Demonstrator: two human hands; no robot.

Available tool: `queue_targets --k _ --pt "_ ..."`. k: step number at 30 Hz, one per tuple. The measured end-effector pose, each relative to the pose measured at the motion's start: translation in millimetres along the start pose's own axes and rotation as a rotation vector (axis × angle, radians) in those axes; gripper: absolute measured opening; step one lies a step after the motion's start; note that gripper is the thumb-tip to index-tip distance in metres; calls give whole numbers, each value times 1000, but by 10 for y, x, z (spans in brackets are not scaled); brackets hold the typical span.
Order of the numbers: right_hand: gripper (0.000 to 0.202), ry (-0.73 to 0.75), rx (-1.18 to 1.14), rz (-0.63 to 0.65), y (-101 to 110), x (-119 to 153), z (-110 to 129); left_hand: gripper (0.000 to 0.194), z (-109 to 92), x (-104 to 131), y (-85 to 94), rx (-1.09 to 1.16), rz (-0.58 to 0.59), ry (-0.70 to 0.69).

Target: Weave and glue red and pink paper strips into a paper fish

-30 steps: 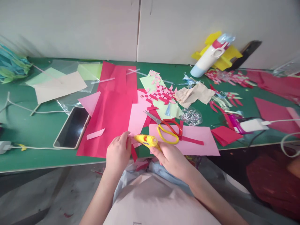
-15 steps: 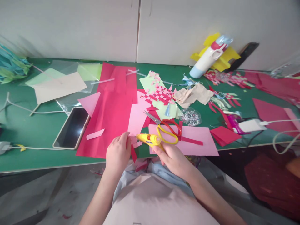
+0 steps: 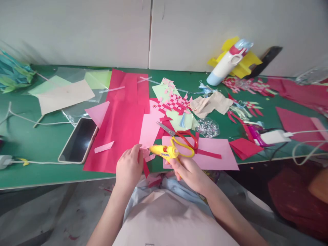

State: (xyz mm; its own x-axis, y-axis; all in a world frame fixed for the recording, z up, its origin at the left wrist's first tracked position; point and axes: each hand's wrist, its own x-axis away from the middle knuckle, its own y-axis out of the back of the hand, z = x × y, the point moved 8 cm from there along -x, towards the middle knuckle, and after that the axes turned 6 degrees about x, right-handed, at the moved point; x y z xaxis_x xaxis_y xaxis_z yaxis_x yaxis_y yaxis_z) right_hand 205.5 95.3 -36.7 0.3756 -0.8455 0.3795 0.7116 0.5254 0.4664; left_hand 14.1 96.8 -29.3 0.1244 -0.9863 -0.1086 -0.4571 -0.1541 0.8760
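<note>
My right hand is wrapped round the handle of a yellow glue gun, whose nozzle points left. The nozzle tip is right beside a small piece of pink paper pinched in the fingertips of my left hand; the fingers hide part of that paper. Below it hangs a red paper strip. Scissors with red and yellow handles lie just beyond the glue gun, partly on a pink sheet. Woven red and pink paper fish lie farther back.
Large red paper and a phone lie to the left. A bag of googly eyes, a crumpled beige cloth and a white bottle are on the right. White cables cross both sides of the green table.
My right hand has tilted the glue gun slightly, its rear end shifting a little right. The left hand holds the pink paper in nearly the same place.
</note>
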Motion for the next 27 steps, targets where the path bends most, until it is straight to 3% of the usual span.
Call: queue_targets --k 9,13,19,27 --pt "50 -20 -42 -15 29 -1 -39 30 -37 49 14 35 -34 -51" --pt "53 -13 -112 -84 148 22 -56 23 -70 70 -14 20 13 -96" --pt "56 6 -136 -156 296 64 -68 29 -164 110 -91 -68 81 -210" --pt "56 25 -157 -128 291 67 -59 30 -231 123 -122 -204 89 -294"
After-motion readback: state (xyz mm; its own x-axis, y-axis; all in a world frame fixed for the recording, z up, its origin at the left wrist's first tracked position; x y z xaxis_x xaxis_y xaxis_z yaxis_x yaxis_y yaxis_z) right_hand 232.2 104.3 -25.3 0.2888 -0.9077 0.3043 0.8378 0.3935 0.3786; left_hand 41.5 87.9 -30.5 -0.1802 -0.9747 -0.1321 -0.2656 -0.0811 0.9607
